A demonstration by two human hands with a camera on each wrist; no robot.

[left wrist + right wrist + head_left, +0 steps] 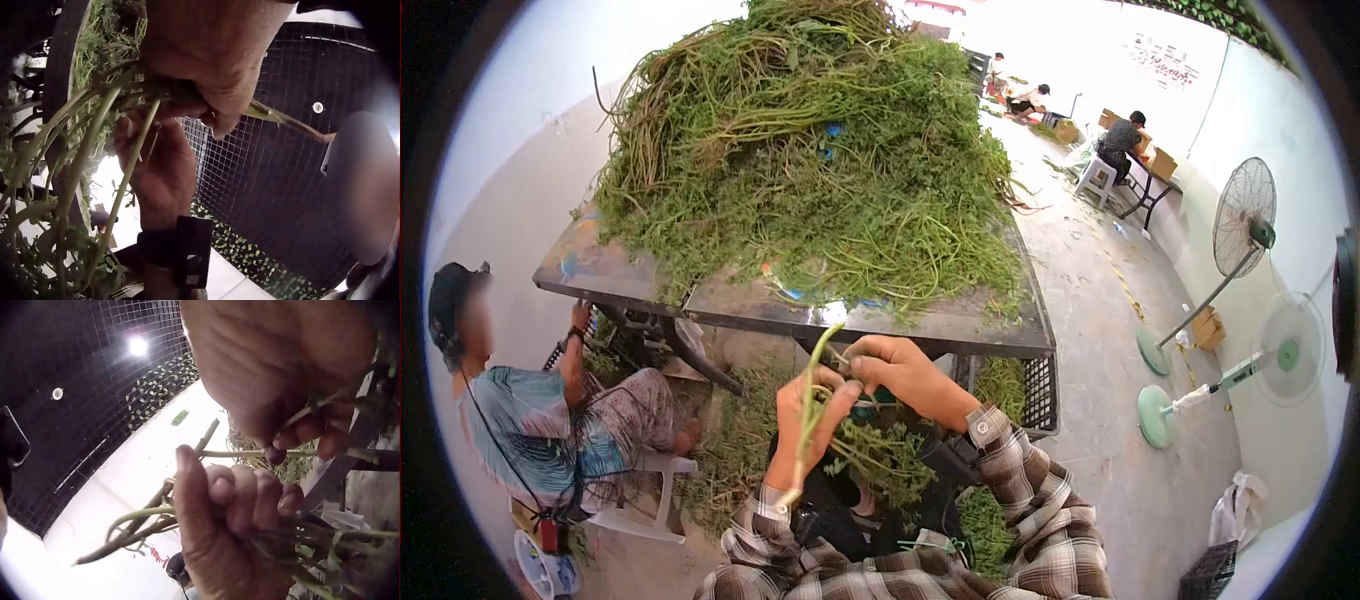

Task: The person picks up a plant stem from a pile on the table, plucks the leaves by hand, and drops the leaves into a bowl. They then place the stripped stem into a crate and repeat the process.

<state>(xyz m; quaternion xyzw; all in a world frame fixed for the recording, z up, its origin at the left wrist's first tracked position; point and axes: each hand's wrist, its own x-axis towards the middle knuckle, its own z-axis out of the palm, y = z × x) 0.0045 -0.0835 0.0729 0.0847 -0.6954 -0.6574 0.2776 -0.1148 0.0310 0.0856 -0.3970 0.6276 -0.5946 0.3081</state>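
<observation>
My left hand (788,428) grips a small bunch of green plant stems (808,415) in front of the table. Their leafy ends (880,460) show below the hands. Close against it, my right hand (908,380) pinches a thin stem (231,454) between thumb and fingers. In the right wrist view, the left fingers (245,494) curl round the bunch, and cut-looking stem ends (137,532) stick out past the thumb. Seen from the left wrist, long stems (100,125) trail from under the left hand (200,56), partly hiding the right hand (164,175).
A large heap of leafy stems (800,170) covers most of the dark table (750,305). A seated person (550,420) is at the left. Black crates (1040,390) and loose greens are under the table. Standing fans (1245,215) line the right wall; others work farther back.
</observation>
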